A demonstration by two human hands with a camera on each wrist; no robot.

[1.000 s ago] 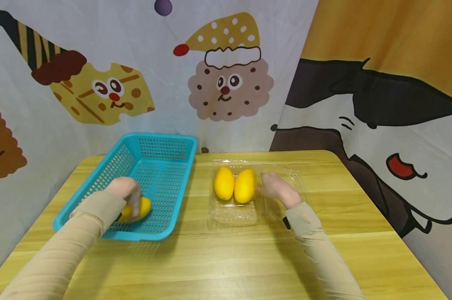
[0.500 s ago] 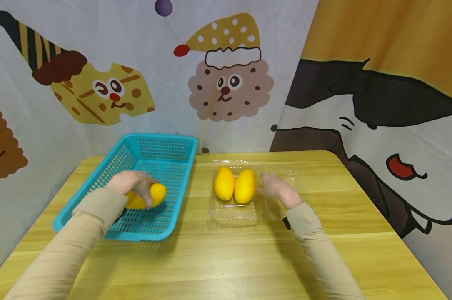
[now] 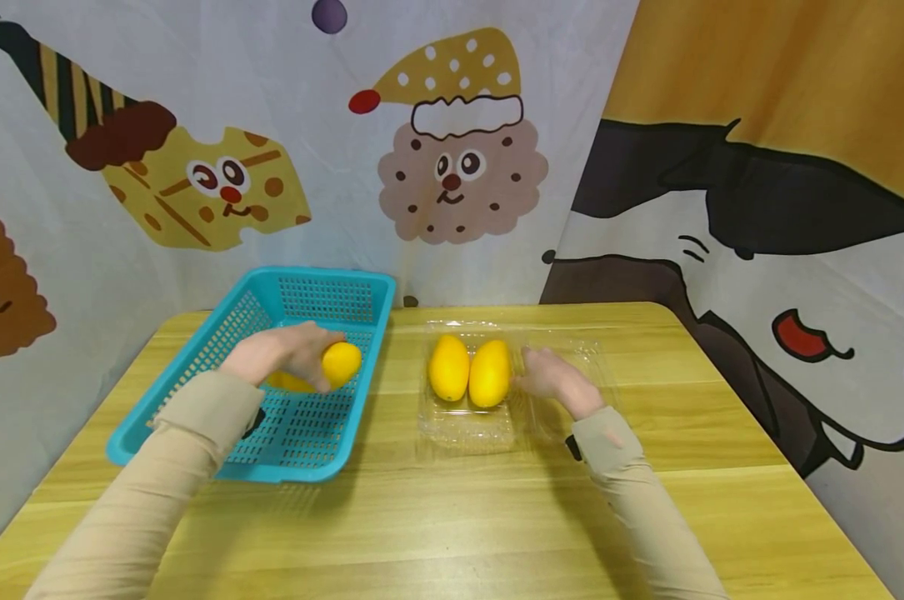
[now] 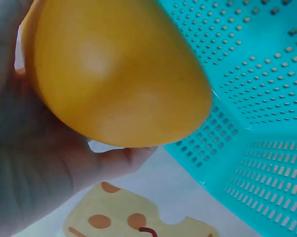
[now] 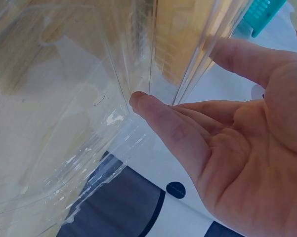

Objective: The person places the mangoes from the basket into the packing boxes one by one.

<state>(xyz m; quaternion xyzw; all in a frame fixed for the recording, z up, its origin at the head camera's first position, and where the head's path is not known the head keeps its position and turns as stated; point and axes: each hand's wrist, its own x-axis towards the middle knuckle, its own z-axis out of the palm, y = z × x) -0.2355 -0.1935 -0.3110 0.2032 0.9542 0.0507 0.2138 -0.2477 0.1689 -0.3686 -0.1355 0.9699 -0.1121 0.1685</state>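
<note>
My left hand point(image 3: 287, 354) grips a yellow mango point(image 3: 342, 364) above the floor of the blue plastic basket point(image 3: 347, 433). Close up in the left wrist view, the mango point(image 4: 118, 79) hides part of the hand point(image 4: 34, 168). Two more mangoes, a left one point(image 3: 448, 367) and a right one point(image 3: 490, 372), lie side by side in a clear plastic clamshell box point(image 3: 466, 433). Where box and open lid point(image 3: 582, 358) meet, my right hand point(image 3: 556, 379) holds the edge. In the right wrist view, thumb and fingers of this hand point(image 5: 247, 143) touch the clear walls.
The wooden table point(image 3: 452, 525) carries the basket on the left and the box right of its middle. A printed cloth point(image 3: 309, 92) with cartoon figures hangs behind the table and along its right side.
My left hand has lifted the mango off the basket's floor and carried it right and toward the back. The right hand and the box have stayed in place.
</note>
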